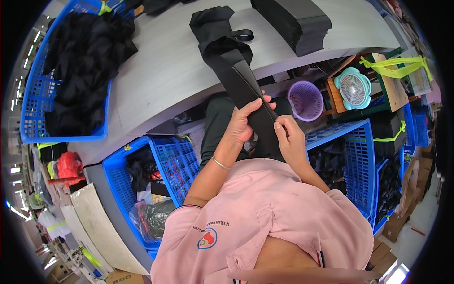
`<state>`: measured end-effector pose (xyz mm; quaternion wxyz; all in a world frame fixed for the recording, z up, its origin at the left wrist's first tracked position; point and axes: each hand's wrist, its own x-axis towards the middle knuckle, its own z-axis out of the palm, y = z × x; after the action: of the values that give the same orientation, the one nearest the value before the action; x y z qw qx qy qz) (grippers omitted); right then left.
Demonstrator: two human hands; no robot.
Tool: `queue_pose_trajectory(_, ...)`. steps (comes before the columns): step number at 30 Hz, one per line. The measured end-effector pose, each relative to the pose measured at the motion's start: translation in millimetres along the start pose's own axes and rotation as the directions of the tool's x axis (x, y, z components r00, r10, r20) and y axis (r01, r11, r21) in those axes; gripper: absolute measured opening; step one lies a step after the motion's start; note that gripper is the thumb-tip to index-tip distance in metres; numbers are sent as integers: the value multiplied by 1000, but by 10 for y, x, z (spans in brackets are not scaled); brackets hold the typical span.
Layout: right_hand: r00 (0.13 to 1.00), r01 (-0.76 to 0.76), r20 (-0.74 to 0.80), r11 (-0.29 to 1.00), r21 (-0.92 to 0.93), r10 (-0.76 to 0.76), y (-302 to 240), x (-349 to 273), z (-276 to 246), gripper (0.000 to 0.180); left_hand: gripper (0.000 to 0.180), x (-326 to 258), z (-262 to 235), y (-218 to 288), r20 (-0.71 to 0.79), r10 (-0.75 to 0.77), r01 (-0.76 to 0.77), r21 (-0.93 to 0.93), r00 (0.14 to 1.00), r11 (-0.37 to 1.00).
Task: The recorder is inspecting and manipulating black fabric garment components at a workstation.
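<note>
A long black fabric strip (231,78) runs from the grey table down over my lap, with a folded, stitched edge along its right side. My left hand (244,118) grips it from the left, thumb on top and fingers curling round the far edge. Lower on the strip's right edge, my right hand (289,135) pinches the fabric between thumb and fingers. The strip's far end lies crumpled on the table, where a small black loop (243,35) sticks out beside it.
A stack of black pieces (298,23) lies at the table's (161,61) back right. At the left, a blue basket (66,139) holds black fabric. More blue baskets (179,161) flank me. Beyond my right hand are a purple bin (309,106) and a turquoise fan (354,88).
</note>
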<state>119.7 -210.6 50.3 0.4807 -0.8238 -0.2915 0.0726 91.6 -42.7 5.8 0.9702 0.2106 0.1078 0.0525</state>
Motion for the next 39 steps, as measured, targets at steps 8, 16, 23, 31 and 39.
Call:
queue_pose_trajectory(8, 979, -110, 193, 972, 208, 69, 136, 190, 158, 47, 44, -77, 19, 65, -21, 210, -185, 394, 977, 900)
queue_pose_trajectory(16, 873, -440, 457, 677, 590, 169, 402, 519, 205, 43, 35, 534, -334, 525, 159, 856, -111, 987, 492, -119)
queue_pose_trajectory(23, 971, -92, 231, 986, 141, 58, 148, 828, 273, 46, 53, 793, -278, 774, 446, 640, -286, 894, 626, -344)
queue_pose_trajectory(31, 926, 378, 65, 908, -179, -372, 715, 1479, 926, 36, 29, 219, 185, 550, 612, 311, -505, 784, 727, -360)
queue_pose_trajectory(39, 865, -436, 385, 100, 895, 323, 480, 1362, 848, 49, 78, -347, 112, 414, 414, 635, -355, 907, 652, -227)
